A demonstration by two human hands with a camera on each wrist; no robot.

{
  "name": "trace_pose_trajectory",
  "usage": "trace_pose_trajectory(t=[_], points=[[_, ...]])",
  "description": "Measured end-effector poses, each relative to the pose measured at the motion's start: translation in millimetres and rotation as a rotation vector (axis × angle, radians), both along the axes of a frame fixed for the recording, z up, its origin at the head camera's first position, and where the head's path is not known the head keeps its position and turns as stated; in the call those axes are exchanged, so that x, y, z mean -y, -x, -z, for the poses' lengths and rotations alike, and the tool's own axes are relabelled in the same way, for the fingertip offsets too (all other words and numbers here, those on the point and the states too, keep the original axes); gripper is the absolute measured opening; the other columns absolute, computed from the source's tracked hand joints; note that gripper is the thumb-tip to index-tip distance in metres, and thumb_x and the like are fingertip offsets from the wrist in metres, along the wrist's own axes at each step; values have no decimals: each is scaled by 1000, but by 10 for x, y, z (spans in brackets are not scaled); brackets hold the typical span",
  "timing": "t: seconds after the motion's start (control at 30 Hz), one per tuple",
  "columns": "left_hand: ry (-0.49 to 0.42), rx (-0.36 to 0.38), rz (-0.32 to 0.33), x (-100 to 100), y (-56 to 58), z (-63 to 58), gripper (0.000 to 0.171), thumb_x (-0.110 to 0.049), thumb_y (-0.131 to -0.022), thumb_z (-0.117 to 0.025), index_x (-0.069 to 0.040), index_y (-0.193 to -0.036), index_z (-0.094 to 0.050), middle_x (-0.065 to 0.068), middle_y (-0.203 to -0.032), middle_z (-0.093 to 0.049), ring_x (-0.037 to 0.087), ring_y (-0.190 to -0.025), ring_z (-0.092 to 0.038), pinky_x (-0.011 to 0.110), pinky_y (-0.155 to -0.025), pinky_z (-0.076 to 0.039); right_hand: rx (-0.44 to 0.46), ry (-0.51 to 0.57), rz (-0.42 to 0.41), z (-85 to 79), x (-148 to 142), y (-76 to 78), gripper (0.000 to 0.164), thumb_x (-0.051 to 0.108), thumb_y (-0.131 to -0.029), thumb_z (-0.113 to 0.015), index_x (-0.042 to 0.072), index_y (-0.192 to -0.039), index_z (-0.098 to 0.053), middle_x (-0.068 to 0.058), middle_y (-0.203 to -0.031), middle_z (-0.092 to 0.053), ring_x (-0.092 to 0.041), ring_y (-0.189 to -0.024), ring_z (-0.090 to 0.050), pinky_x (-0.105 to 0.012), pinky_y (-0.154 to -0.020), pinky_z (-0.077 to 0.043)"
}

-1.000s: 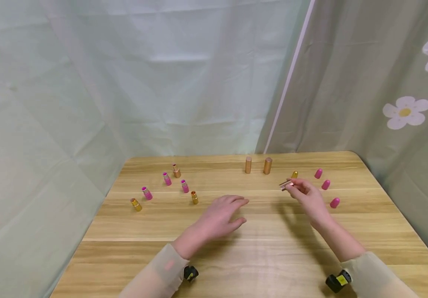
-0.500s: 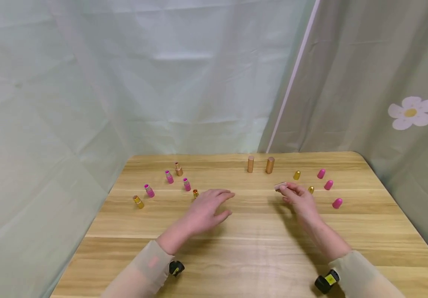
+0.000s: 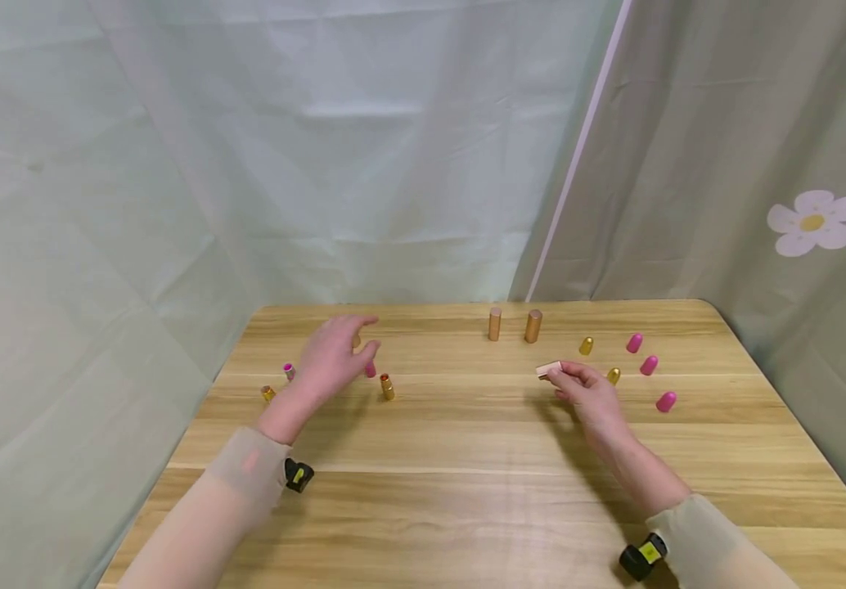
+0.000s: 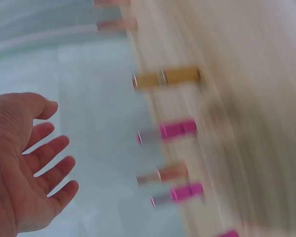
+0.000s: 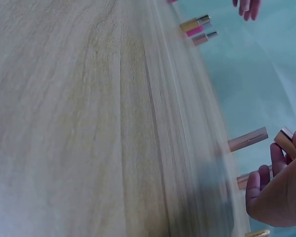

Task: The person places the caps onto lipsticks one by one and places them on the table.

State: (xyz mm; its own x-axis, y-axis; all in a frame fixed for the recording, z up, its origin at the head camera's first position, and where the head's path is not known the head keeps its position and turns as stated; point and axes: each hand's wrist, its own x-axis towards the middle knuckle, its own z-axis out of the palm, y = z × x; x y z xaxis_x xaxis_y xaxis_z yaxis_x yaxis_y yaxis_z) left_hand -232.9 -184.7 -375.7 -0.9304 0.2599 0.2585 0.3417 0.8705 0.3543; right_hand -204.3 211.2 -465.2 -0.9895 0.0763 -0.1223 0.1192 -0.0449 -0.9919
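My left hand [image 3: 329,357] reaches over the lipstick tubes at the table's left, fingers relaxed and apart from the thumb, with nothing held. Between thumb and forefinger in the head view shows a rose-gold lipstick tube [image 3: 356,339]. Just below the thumb stands a pink lipstick tube [image 3: 370,370], and a gold lipstick tube [image 3: 387,387] is to its right. The left wrist view shows these tubes upright, beside the spread hand. My right hand [image 3: 594,402] pinches a rose-gold lipstick cap [image 3: 547,370] between thumb and fingers, above the table, tilted, its shiny rim visible in the right wrist view.
Two rose-gold cylinders [image 3: 533,325] stand near the back edge. Bullet-shaped gold caps [image 3: 587,346] and pink caps [image 3: 666,402] stand at the right. Partly covered by the left hand are another pink tube [image 3: 289,371] and gold tube [image 3: 268,393]. A curtain hangs behind the table [image 3: 467,507].
My left hand has moved left and away from me, from mid-table to over the lipstick tubes. My right hand has drawn slightly left with the rose-gold cap, uncovering a gold cap.
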Motion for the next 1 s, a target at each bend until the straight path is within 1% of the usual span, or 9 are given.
trace_pose_trajectory(t=[0.13, 0.27, 0.33, 0.5, 0.6, 0.7, 0.87, 0.93, 1.0], points=[[-11, 37, -102, 212, 213, -1, 53, -25, -97, -66, -4, -143, -56, 19, -138, -61, 38, -113, -63, 56, -102, -45, -6, 6, 1, -6, 5, -3, 47, 18, -100, -69, -11, -133, -52, 11, -102, -68, -2, -94, -62, -28, -92, -54], [-4, 90, -178, 349, 374, 43, 61, -30, -96, -67, -1, -147, -51, 22, -140, -59, 32, -90, -72, 57, -99, -47, 1, 18, -1, -9, 14, -11, 45, 18, -100, -69, -9, -132, -52, 12, -100, -69, -4, -96, -64, -31, -95, -53], [-1, 127, -212, 395, 436, 75, 64, -34, -96, -67, 0, -148, -48, 22, -137, -59, 30, -84, -71, 57, -100, -45, 8, 18, -5, -7, 22, -15, 44, 19, -100, -69, -8, -131, -53, 11, -100, -69, -6, -98, -64, -32, -96, -53], [48, 211, -289, 467, 558, 164, 69, -45, -94, -66, 1, -144, -51, 22, -128, -64, 39, -107, -62, 57, -96, -47, 22, -2, -17, -6, 38, -29, 47, 24, -99, -70, -7, -131, -54, 8, -103, -68, -13, -103, -63, -32, -97, -52], [92, 268, -315, 477, 624, 208, 71, -50, -91, -66, 0, -141, -54, 21, -126, -65, 42, -109, -60, 57, -91, -48, 28, -12, -20, -8, 34, -46, 48, 25, -99, -71, -6, -131, -54, 6, -104, -68, -13, -104, -63, -31, -96, -52], [135, 321, -329, 474, 685, 240, 62, -51, -90, -68, -3, -128, -63, 17, -113, -68, 39, -103, -60, 55, -89, -47, 32, -13, -18, -5, 30, -53, 48, 25, -99, -71, -6, -132, -53, 5, -106, -67, -11, -101, -63, -32, -97, -52], [207, 374, -338, 440, 759, 273, 40, -50, -90, -69, -11, -84, -68, 6, -81, -62, 31, -87, -55, 50, -83, -46, 31, 3, -7, 10, 28, -53, 44, 19, -99, -70, -7, -130, -54, 6, -103, -68, -7, -96, -63, -32, -95, -53], [230, 387, -343, 423, 782, 278, 39, -49, -91, -69, -12, -79, -68, 4, -75, -62, 30, -84, -55, 50, -82, -46, 24, 7, -6, 18, 26, -51, 43, 17, -99, -70, -8, -129, -54, 7, -100, -69, -6, -95, -64, -30, -92, -54], [236, 396, -349, 410, 803, 282, 36, -46, -91, -69, -11, -82, -70, 4, -75, -63, 30, -84, -57, 52, -85, -46, 16, 20, -3, 25, 27, -48, 40, 14, -99, -70, -9, -128, -54, 8, -98, -70, -6, -93, -65, -29, -90, -55]])
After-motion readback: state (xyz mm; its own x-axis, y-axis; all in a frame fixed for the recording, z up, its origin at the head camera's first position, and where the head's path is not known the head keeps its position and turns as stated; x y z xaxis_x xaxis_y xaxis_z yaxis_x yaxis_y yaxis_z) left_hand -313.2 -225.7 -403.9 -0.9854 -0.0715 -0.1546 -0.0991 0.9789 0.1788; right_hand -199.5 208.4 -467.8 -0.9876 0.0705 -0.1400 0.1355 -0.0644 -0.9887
